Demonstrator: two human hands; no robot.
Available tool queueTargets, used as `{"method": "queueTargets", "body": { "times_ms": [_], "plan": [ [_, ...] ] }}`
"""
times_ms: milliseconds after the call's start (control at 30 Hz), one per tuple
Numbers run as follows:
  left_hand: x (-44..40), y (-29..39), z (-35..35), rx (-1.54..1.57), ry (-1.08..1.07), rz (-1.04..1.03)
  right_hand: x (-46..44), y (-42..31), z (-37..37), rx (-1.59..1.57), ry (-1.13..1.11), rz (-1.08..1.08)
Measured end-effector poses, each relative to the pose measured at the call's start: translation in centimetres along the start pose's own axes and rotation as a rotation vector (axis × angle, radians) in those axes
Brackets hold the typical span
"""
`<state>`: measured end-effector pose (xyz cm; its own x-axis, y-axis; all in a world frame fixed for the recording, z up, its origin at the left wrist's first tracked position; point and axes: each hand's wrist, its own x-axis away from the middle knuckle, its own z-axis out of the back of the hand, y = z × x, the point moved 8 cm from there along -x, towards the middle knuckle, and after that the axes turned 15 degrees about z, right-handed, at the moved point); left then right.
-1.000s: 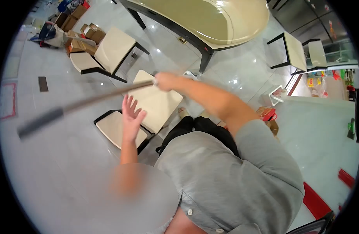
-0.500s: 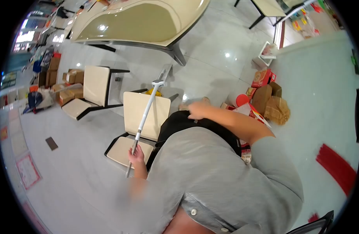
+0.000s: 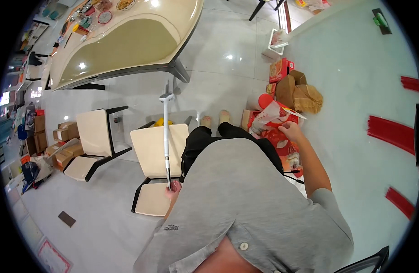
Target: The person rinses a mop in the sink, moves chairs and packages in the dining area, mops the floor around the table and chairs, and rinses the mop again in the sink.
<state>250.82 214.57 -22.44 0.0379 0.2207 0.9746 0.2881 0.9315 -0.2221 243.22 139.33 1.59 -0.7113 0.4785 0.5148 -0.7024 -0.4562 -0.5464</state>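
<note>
My left hand [image 3: 174,188] is closed round the grey lower end of a flat mop's pole [image 3: 166,136]. The white pole runs away from me in front of a cream chair [image 3: 159,150], and its joint and narrow head rest toward the floor by the table leg. My right hand [image 3: 290,131] hangs out to the right with loosely bent fingers, nothing visible in it. It appears above red packages and bags [image 3: 280,143]; whether it touches them I cannot tell.
A cream table [image 3: 123,50] with food and jars stands ahead. Another chair [image 3: 93,132] and cardboard boxes [image 3: 66,132] are at left. Boxes, a brown paper bag [image 3: 308,98] and a white bin [image 3: 274,45] line the right wall. A dark flat piece [image 3: 66,219] lies on the floor.
My right hand has moved from in front of my body out to the right, over the red packages. The mop has swung to a straighter line, still in my left hand. My view has shifted.
</note>
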Motion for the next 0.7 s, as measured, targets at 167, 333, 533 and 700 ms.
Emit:
{"method": "queueTargets", "body": {
  "times_ms": [167, 333, 533, 700],
  "plan": [
    [-1.6, 1.1, -1.7, -0.174, 0.048, 0.012, 5.1, 1.5, 0.7, -0.019, 0.062, -0.114],
    [-0.1, 4.2, -7.9, -0.459, -0.052, -0.115, 10.1, 2.5, 1.9, 0.046, 0.176, -0.217],
    [24.7, 4.5, -24.0, -0.616, -0.121, -1.051, 12.5, 0.9, -0.9, -0.095, 0.035, -0.417],
    [38.4, -6.5, -32.3, -0.757, 0.034, -1.412, 8.2, 2.1, -2.6, -0.061, 0.032, -0.201]
  ]
}}
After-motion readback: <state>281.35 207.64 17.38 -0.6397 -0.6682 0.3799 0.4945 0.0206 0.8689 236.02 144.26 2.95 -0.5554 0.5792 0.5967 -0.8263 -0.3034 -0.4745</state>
